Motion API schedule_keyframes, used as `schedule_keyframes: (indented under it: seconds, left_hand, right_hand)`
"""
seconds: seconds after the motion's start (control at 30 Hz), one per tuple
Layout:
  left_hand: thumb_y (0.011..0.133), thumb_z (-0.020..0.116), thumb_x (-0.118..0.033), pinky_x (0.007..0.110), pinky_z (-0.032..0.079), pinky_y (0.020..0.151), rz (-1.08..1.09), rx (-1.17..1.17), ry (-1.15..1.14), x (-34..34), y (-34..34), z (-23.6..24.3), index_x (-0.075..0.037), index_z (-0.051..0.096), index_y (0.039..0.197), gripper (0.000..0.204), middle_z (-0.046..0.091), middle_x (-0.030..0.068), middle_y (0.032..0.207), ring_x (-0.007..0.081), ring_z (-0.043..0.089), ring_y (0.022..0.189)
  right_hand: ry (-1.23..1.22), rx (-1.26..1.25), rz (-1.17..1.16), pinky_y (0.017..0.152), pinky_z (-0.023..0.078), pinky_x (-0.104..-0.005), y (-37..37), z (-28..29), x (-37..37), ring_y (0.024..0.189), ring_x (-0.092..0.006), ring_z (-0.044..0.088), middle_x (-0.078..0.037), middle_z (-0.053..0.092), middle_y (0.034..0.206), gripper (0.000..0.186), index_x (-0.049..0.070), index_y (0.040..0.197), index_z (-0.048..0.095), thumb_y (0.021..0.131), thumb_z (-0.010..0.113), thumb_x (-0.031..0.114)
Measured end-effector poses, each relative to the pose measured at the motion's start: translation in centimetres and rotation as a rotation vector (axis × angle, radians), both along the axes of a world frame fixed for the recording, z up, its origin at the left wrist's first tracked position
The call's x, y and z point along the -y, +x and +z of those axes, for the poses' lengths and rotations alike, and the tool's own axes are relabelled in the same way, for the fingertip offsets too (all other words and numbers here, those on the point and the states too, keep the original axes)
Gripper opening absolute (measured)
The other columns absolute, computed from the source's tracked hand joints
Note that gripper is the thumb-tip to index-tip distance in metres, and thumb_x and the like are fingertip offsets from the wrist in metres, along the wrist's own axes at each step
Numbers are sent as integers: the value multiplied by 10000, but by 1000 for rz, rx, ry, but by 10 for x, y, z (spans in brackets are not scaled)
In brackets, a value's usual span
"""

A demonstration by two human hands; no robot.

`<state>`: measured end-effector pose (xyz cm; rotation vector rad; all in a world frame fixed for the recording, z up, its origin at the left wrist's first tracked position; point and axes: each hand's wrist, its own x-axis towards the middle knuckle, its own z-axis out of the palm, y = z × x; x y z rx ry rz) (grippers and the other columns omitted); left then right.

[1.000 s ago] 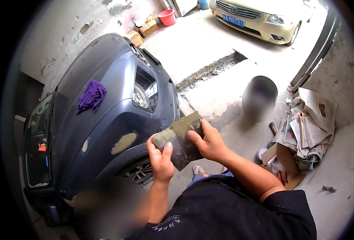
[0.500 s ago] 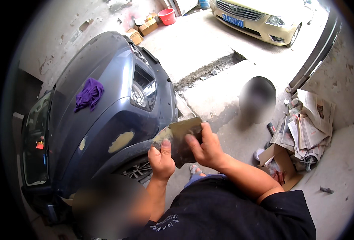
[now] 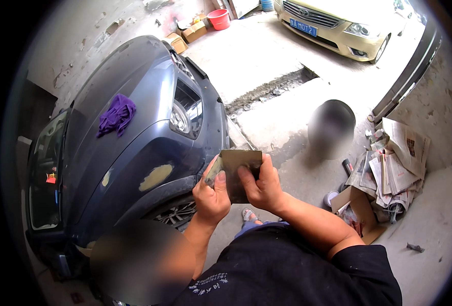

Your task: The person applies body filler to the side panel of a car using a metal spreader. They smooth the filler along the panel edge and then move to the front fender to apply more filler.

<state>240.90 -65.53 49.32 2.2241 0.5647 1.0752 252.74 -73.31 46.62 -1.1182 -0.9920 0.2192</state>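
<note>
Your left hand [image 3: 213,200] and right hand [image 3: 264,188] grip a dark sheet [image 3: 240,159], centre; tan patches [image 3: 156,177], laid but seemingly unfinished, mark the car [image 3: 115,162] at left.

Beige car [image 3: 333,38], one, front end and grille towards the viewer, upper right. Red bucket [image 3: 219,20], one, upright, far side; cardboard boxes [image 3: 194,32] just beside it, near a pale wall [image 3: 91,43] with flaked paint. Blue container [image 3: 267,5], cut off by the upper edge. Concrete floor [image 3: 226,61], broken by a rough-edged trench [image 3: 272,92]. Newspapers [image 3: 397,171], stacked and rumpled, against the right-hand wall [image 3: 435,102]. Open cardboard box [image 3: 374,234], tilted, mixed contents, beside the papers. Dark cylinder [image 3: 347,167], one, near them. Dark fragment [image 3: 415,248], on the floor. Purple cloth [image 3: 118,116], crumpled, left. Dark rounded shape [image 3: 333,120], blurred, kind indeterminate.
</note>
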Motion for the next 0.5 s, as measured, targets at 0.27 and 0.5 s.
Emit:
schedule_keyframes:
  seconds: [0.27,0.5]
  left_hand:
    - [937,515,-75,359,527,753,-31,-77,-36,0,-2,-3,53,558,1168,268,673,207,955,316,682,868]
    - [955,503,-123,338,494,684,-183,-216,-259,-5,-6,14,23,606,998,183,676,145,836,198,649,749]
  right_hand:
    - [66,82,21,586,474,-394,9,3,-7,664,-351,618,-198,616,801,234,-24,1059,448,873,585,12]
    - [-39,286,131,585,470,-436,26,9,-6,681,-399,606,-215,612,802,244,-20,1047,459,859,605,33]
